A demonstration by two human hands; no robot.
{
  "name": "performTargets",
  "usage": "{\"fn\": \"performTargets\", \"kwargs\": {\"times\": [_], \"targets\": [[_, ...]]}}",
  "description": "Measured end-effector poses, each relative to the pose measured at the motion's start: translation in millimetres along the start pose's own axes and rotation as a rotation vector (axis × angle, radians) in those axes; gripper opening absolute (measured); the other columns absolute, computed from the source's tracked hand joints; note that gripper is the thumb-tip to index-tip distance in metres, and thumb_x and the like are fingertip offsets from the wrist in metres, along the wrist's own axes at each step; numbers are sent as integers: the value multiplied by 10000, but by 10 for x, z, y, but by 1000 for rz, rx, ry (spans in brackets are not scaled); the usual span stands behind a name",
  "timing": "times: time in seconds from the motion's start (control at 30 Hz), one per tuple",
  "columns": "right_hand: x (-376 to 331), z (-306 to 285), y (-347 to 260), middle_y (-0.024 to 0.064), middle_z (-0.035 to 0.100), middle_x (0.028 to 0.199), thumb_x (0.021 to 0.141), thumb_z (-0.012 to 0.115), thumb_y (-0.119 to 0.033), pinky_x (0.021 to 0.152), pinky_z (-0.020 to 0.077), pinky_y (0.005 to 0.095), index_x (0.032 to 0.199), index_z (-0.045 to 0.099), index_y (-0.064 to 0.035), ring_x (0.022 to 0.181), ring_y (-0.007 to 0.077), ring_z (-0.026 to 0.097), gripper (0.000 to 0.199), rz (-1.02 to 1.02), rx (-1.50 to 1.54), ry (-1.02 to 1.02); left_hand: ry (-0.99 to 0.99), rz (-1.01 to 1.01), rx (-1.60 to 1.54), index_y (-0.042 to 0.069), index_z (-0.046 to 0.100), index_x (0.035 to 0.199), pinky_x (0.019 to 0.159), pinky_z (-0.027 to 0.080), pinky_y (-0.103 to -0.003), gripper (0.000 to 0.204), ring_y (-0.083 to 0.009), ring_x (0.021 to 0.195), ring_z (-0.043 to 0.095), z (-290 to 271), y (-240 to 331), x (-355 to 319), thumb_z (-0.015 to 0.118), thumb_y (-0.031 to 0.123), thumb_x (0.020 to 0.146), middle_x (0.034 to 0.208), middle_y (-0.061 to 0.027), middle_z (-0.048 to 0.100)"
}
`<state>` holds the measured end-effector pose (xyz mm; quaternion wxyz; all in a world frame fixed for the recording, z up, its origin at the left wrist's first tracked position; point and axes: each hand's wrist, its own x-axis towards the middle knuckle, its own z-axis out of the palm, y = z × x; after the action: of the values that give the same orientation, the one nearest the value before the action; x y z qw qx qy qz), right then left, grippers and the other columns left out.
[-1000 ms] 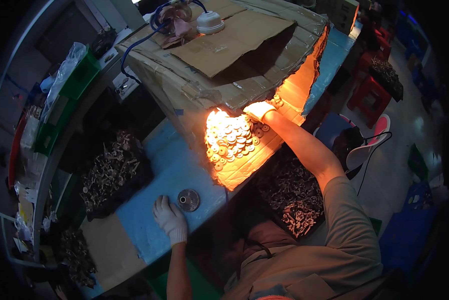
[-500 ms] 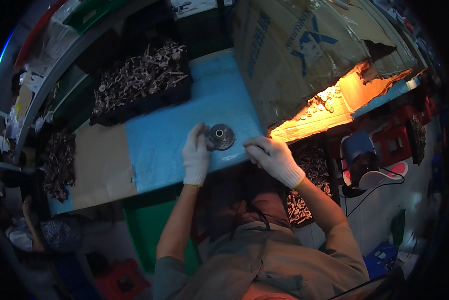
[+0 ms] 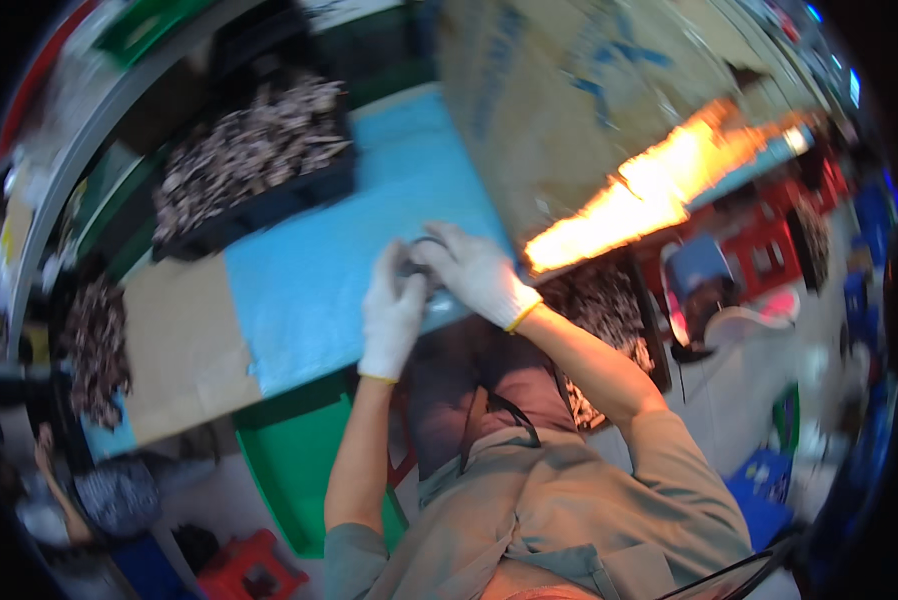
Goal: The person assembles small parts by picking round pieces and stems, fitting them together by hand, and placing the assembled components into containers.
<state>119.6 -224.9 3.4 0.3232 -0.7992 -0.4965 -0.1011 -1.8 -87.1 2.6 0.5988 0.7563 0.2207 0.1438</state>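
Note:
A round dark grey metal disc (image 3: 424, 256) is mostly covered by my gloved fingers; only parts of its dark edge show, and motion blurs it. My left hand (image 3: 390, 310), in a white knit glove, holds it from the left with the thumb toward me. From the right, my right hand (image 3: 477, 275), gloved the same way, has its fingers closed over the disc's top. Both hands are together above the near edge of the blue-covered tabletop (image 3: 309, 270).
Small metal parts fill a black crate (image 3: 259, 165) at the far left. A large cardboard box (image 3: 569, 120) with a brightly lit torn opening stands to the right. Brown cardboard (image 3: 184, 345) covers the table's left end. Below are a green tray (image 3: 299, 460) and another parts crate (image 3: 609, 320).
My right hand has moved left onto the disc, and both hands now close around it. Earlier the disc lay in plain sight with my right hand apart from it. The whole view has shifted slightly.

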Motion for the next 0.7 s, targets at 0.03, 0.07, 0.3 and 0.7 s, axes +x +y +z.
{"fn": "performTargets", "kwargs": {"times": [0.03,0.07,0.3,0.7], "targets": [[-40,-175,-175,153,725,1212,1008,643,-280,827,602,470,1302,687,-131,958,375,748,332,166,185,-19,19,-30,-6,-38,420,1584,737,567,-271,623,-144,907,689,-17,-40,3,625,139,1023,1446,-165,629],[-239,-297,-178,164,733,1157,1022,635,-298,833,597,472,1291,685,-128,954,379,744,322,271,228,-76,11,-56,-21,-44,426,1579,757,572,-272,639,-147,932,695,27,-5,23,655,168,1022,1432,-160,630],[-2704,-729,696,189,762,1022,1051,523,-269,882,589,502,1204,708,-88,983,398,737,300,890,43,-367,117,45,-84,-35,526,1511,701,504,-222,480,-86,803,609,126,-81,76,593,200,1099,1324,-139,687],[-4092,-858,1757,303,621,1195,956,684,-314,867,605,531,1289,574,49,1069,447,700,504,1335,-377,-459,467,-14,-187,-14,650,1355,541,394,-194,435,-44,648,516,181,-53,-12,541,340,1128,947,-32,696]]}}
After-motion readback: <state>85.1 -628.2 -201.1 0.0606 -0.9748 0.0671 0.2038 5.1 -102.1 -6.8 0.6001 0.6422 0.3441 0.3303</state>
